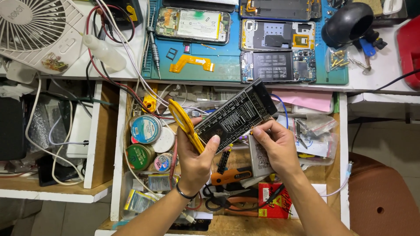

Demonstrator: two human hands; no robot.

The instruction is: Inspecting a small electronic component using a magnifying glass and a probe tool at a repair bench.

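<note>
Head view: we look down past the rear edge of the white worktop (385, 74), where a blue-green rectangular repair mat (227, 65) carries several opened phones, into the open wooden drawer (337, 144) below its front edge, crowded with tools and round tins.

Over the middle of that drawer we hold a long black rectangular circuit board with rows of pale connectors (236, 114), tilted, its far end rising toward the mat. Our left hand (194, 159) grips its near end, thumb pressed on the top face, and the same fingers also pinch a looped yellow flat cable (186, 124) against the board's left edge. Our right hand (275, 146) closes on the board's right long edge with the fingertips; a small grey flat battery-like pack (258, 161) lies just beneath that palm, and we cannot tell whether it is held or resting.

We judge the risks thus: the board is carried only at edges, so a slackened pinch could drop it onto the orange-handled pliers (232, 175) and scissors (221, 200) below. The yellow cable, bent tightly, could crease or snag the red wires (111, 76) trailing from the worktop's left side.
</note>
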